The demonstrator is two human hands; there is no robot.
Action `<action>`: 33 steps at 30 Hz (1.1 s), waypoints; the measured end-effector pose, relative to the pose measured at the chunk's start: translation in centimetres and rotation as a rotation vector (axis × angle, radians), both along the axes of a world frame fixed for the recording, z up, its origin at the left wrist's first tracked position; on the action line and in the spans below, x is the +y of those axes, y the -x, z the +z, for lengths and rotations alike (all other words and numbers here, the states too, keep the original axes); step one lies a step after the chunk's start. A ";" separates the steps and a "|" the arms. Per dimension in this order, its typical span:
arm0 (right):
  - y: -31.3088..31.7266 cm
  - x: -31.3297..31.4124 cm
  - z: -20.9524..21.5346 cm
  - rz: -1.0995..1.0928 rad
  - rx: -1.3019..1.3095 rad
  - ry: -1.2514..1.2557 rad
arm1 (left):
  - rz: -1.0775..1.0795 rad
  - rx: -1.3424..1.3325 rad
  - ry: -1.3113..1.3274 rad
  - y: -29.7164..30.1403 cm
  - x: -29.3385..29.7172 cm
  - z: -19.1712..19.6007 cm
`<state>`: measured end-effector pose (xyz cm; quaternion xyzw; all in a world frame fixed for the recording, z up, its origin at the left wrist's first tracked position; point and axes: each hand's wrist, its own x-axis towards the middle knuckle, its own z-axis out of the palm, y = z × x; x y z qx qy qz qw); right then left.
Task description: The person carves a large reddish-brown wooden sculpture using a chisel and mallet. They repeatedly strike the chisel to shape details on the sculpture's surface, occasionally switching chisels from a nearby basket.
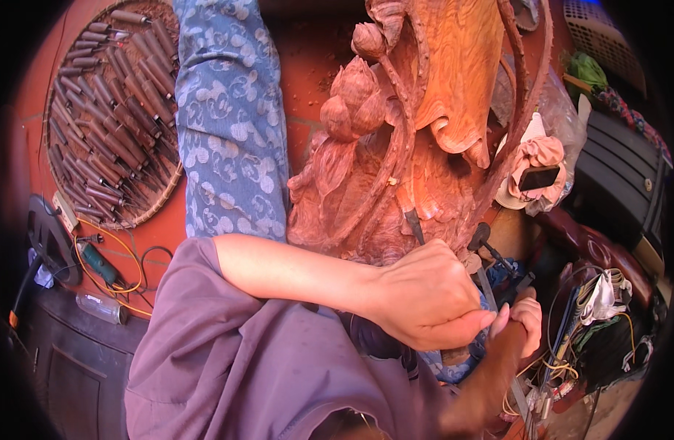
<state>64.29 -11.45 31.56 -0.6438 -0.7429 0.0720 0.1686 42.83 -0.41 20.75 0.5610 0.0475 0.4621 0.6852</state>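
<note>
Wood carving (351,198): reddish-brown, in front of the person, just beyond the hands and filling the upper middle of the view.
Shirt (271,345): purple-grey, loose, nearest of all, its short sleeve ending above the left elbow.
Left hand (428,297): closed in a fist round a chisel (416,227), back of the hand upward, the forearm reaching across from the left.
Right hand (526,323): just beside the left thumb, its fingers curled; shade and overlap there are poor to see through, so I cannot tell what, if anything, it holds.
Chisel blade: dark metal, pointing away from the fist, its end at the lower part of the carved surface.
Buds and stems: rounded buds cluster on the carving's left side, with long curved stems running down past them; a smooth, orange-grained slab with a curled edge rises between the stems.
Trouser leg (230,125): blue with pale patterning, stretched out to the left of the carving.
Left floor: a green power tool (97,264) with a yellow cord (141,268) on red tiles; farther on, a round woven tray (155,203) heaped with wooden-handled tools (124,147).
Right side: a phone (538,178) on pink cloth (542,152); farthest, a beige crate (605,40).
</note>
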 end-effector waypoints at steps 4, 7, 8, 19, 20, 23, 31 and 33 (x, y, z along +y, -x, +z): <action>0.5 0.1 -0.4 0.015 -0.048 -0.077 | 0.022 -0.021 -0.004 -0.1 -0.1 -0.2; 0.7 0.2 -0.5 0.042 0.133 -0.111 | 0.028 -0.026 -0.022 -0.3 -0.4 -0.3; 0.7 0.4 -0.2 0.036 -0.006 -0.066 | 0.039 -0.019 -0.031 -0.3 -0.4 -0.3; -0.9 -1.4 0.2 -0.047 -0.277 0.029 | 0.055 0.004 -0.064 -0.3 -0.6 -0.8; -1.0 -1.5 0.1 -0.023 -0.117 -0.014 | 0.048 0.005 -0.061 -0.3 -0.5 -0.9; 0.0 -0.7 -0.8 0.027 0.290 -0.148 | 0.055 -0.002 -0.097 -0.5 -0.2 -0.9; -1.1 -1.4 -0.3 0.106 0.287 -0.100 | 0.114 0.012 -0.104 -1.0 -0.4 -1.2; -1.1 -0.5 -0.7 0.059 0.021 -0.138 | 0.106 0.020 -0.116 -1.0 -0.4 -1.2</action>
